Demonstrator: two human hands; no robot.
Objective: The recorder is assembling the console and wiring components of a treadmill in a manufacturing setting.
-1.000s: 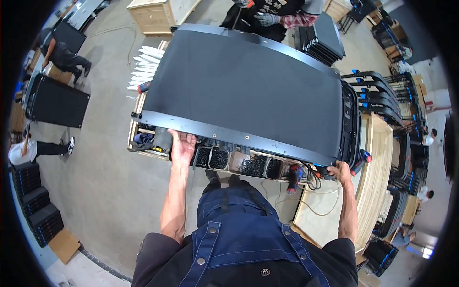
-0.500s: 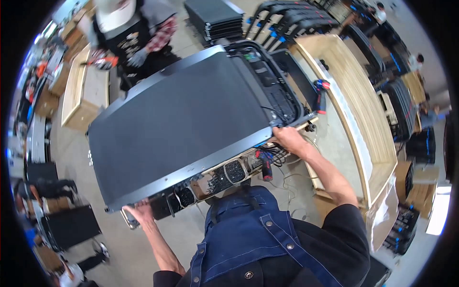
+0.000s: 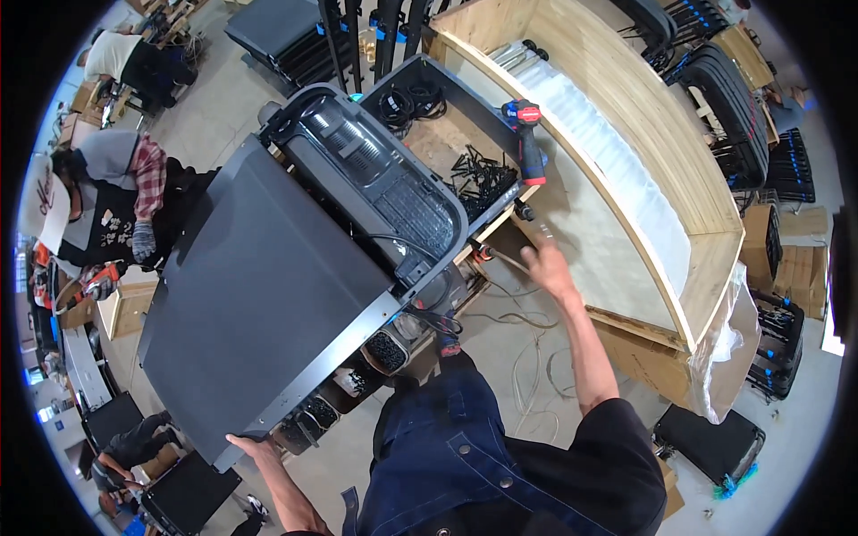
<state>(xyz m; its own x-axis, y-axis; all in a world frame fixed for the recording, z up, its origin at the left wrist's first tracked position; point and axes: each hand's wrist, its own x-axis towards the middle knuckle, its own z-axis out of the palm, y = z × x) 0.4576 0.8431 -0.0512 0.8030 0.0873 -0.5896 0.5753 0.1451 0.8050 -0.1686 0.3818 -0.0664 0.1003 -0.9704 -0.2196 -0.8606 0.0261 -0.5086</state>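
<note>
A treadmill (image 3: 268, 268) with a wide dark running belt and a silver side rail lies slantwise in front of me. My left hand (image 3: 256, 448) holds its near left corner, thumb along the rail, fingers partly hidden below. At its far right end, the treadmill's black motor housing (image 3: 357, 161) lies uncovered, with a cable inside. My right hand (image 3: 550, 270) is off the treadmill, slightly smeared, its thumb and fingers apart with nothing in them. It hovers between the housing's corner and a wooden crate (image 3: 617, 192). Close by stands a red and black cordless driver (image 3: 527, 143).
A grey tray (image 3: 496, 112) holds black screws (image 3: 483, 179) and coiled cables. Bins of small black parts (image 3: 386, 351) sit under the near rail, beside a second driver (image 3: 449, 344). Cords (image 3: 536, 357) trail over the floor. Across the treadmill, a gloved co-worker (image 3: 116, 192) holds an orange tool.
My right hand has let go of the treadmill's near right corner and moved away from it. The treadmill now lies more steeply slanted and further left in view; the tray shows more fully.
</note>
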